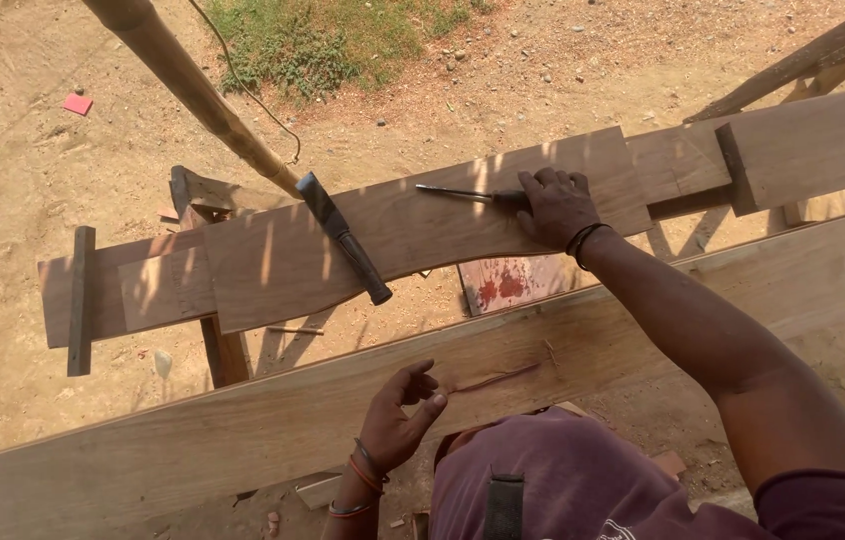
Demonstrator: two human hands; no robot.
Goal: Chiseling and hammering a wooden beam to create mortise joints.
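Two long planks span sandy ground outdoors; right hand grips a chisel, left hand rests half-curled, holding nothing, hammer nearby

A far plank lies behind the near plank. On the far one, a hammer rests left of a chisel (its handle under the right hand). The left hand sits on the near plank.

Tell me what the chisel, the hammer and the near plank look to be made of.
Chisel: thin dark blade, likely steel; the right hand hides its handle. Hammer: dull dark head, probably steel, with a black handle, material unclear. Near plank: bare, unfinished wood with visible grain.
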